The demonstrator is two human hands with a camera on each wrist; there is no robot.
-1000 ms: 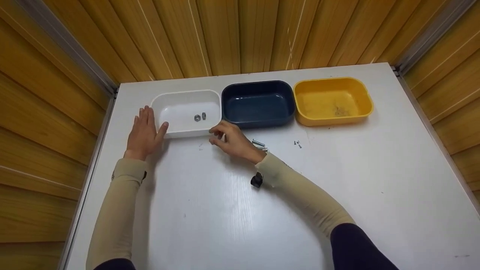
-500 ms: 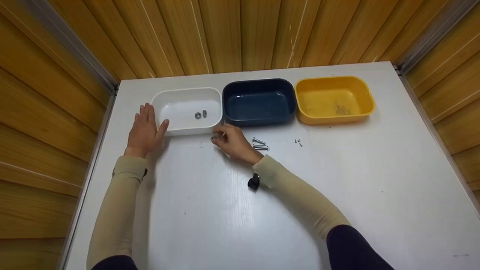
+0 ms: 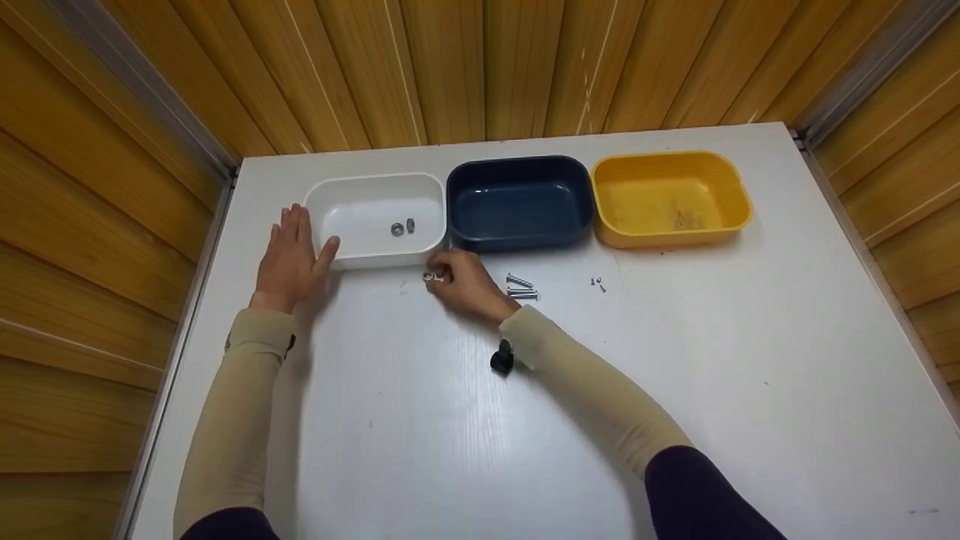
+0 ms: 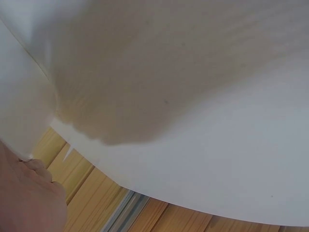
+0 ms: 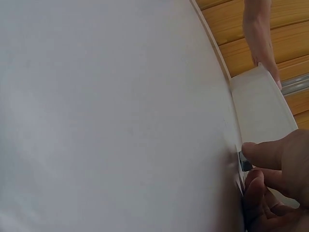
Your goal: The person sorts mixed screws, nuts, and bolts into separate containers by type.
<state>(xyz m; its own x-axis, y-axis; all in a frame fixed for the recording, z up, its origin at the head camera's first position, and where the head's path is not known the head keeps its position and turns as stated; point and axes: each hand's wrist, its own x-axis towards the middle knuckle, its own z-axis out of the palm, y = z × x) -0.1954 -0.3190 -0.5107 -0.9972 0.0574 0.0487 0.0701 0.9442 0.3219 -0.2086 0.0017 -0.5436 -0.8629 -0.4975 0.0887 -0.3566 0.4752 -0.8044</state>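
My left hand [image 3: 289, 259] rests with straight fingers against the left end of a white tray [image 3: 382, 259], its thumb at the front corner. Inside that tray lie two metal nuts, one flat [image 3: 397, 229] and one on edge [image 3: 410, 225]. In front of the tray's right corner, my right hand [image 3: 466, 283] has curled fingers and thumb around a metal nut [image 5: 245, 162] low at the table. A second small metal piece shows between the fingers in the head view, partly hidden. In the left wrist view, only part of the left hand [image 4: 31, 193] appears beside the tray.
A dark blue tray [image 3: 521, 244] and a yellow tray [image 3: 675, 240] stand in line right of the white one. Several bolts [image 3: 522, 293] lie right of my right hand. Tiny screws [image 3: 602, 288] lie before the yellow tray. Wooden panels [image 3: 525, 67] enclose the white table [image 3: 420, 420].
My right hand has come slightly down from the white tray's corner, and its fingers have closed around the nut. The bolts beside the wrist show more fully. My left hand stays in place.
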